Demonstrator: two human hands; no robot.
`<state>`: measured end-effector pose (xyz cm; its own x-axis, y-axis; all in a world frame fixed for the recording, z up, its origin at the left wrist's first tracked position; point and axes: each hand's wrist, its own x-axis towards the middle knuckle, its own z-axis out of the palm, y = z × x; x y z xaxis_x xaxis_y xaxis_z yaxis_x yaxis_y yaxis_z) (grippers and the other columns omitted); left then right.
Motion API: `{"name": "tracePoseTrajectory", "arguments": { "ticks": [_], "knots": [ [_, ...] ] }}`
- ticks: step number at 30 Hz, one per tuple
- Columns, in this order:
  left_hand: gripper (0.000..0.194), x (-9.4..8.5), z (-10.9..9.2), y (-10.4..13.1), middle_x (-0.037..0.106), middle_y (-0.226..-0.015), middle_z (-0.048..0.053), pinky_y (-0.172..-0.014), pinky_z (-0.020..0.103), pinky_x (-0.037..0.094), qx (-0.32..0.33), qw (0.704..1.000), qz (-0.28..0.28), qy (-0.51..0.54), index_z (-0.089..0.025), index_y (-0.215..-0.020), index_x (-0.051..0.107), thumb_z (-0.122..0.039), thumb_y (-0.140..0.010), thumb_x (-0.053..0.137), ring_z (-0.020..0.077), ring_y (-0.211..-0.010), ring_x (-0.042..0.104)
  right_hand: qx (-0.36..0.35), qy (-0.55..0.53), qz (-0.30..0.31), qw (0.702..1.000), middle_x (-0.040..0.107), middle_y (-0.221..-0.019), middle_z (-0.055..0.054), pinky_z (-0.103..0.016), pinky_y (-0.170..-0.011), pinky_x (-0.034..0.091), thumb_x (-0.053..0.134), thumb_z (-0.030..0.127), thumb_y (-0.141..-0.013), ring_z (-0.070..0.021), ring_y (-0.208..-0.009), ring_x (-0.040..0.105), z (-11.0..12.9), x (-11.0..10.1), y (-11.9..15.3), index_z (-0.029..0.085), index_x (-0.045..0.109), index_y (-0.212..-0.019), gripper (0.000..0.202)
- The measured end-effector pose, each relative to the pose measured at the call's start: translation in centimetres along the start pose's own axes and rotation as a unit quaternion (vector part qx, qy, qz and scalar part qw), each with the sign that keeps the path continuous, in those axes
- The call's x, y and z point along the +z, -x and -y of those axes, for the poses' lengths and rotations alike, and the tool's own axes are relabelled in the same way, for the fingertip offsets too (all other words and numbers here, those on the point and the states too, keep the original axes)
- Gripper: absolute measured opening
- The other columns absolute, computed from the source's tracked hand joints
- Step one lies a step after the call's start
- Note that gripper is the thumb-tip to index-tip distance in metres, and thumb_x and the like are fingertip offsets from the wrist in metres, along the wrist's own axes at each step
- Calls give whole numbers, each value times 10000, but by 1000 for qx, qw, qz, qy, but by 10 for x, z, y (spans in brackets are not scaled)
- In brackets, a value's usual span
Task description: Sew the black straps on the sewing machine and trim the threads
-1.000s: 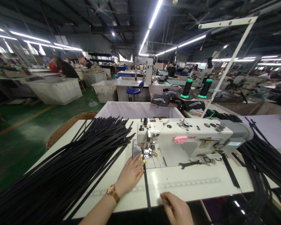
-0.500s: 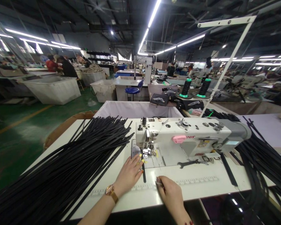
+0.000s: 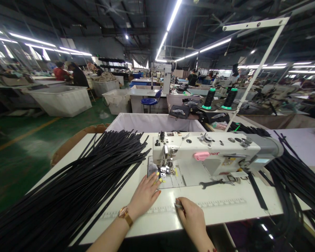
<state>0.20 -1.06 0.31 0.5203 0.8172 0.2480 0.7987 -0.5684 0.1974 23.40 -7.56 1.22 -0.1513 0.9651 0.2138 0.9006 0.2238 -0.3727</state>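
My left hand (image 3: 145, 191) lies flat with fingers stretched out beside the presser foot (image 3: 163, 170) of a white sewing machine (image 3: 194, 148). Its fingertips touch the short visible end of a black strap (image 3: 159, 176) at the needle area; the rest of that strap is hidden. Closer to the table's front edge, my right hand (image 3: 192, 212) is closed around a small metal tool (image 3: 177, 203), mostly covered by the fingers, so its kind is unclear. Under both hands runs a ruler strip (image 3: 220, 202) on the white tabletop (image 3: 162, 224).
A large heap of black straps (image 3: 76, 178) covers the table's left side. More straps (image 3: 291, 175) hang at the right. A wrench (image 3: 212, 182) lies beneath the machine arm. Behind stand two black thread cones (image 3: 209, 98) and a lined bin (image 3: 152, 121). People work farther off.
The black strap has slid away from me under the presser foot; its long near end no longer shows beside my left hand. Both hands stay in nearly the same place.
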Motion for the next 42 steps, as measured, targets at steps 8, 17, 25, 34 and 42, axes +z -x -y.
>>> {"name": "tracePoseTrajectory", "arguments": {
  "ticks": [8,17,25,34,42],
  "knots": [
    [399,2,1,0,415,-1474,71,-1106,530,314,6,1000,-18,1,-245,-1345,479,-325,-956,437,272,-1373,342,12,-2,17,1000,723,-837,-9,-257,-663,412,465,150,-859,-177,-765,661,1,1,0,223,637,-959,212],
    [388,-1,1,-4,424,-1465,95,-1096,546,321,-2,1000,5,3,-229,-1317,509,-319,-942,462,294,-1354,365,15,0,22,1000,724,-838,-5,-257,-653,402,484,158,-858,-180,-767,664,0,2,0,227,637,-961,197],
    [385,-2,1,-5,443,-1448,104,-1089,552,327,1,1000,0,3,-222,-1307,516,-319,-937,472,299,-1340,384,8,4,11,1000,725,-852,-2,-258,-656,405,487,157,-852,-182,-773,668,-2,6,2,230,631,-962,195],
    [396,-2,0,-7,443,-1447,114,-1089,554,322,-5,1000,-4,16,-215,-1317,509,-311,-934,483,298,-1342,380,0,9,4,1000,719,-831,-5,-252,-654,404,473,165,-867,-174,-762,666,-2,5,2,228,626,-952,186],
    [309,1,29,-21,574,-1302,98,-1063,450,396,-26,996,-64,59,-175,-1209,591,-184,-930,458,234,-1199,522,-3,5,0,1000,720,-838,-6,-254,-653,389,481,161,-862,-171,-757,664,-1,6,1,224,628,-943,180]
  ]
}}
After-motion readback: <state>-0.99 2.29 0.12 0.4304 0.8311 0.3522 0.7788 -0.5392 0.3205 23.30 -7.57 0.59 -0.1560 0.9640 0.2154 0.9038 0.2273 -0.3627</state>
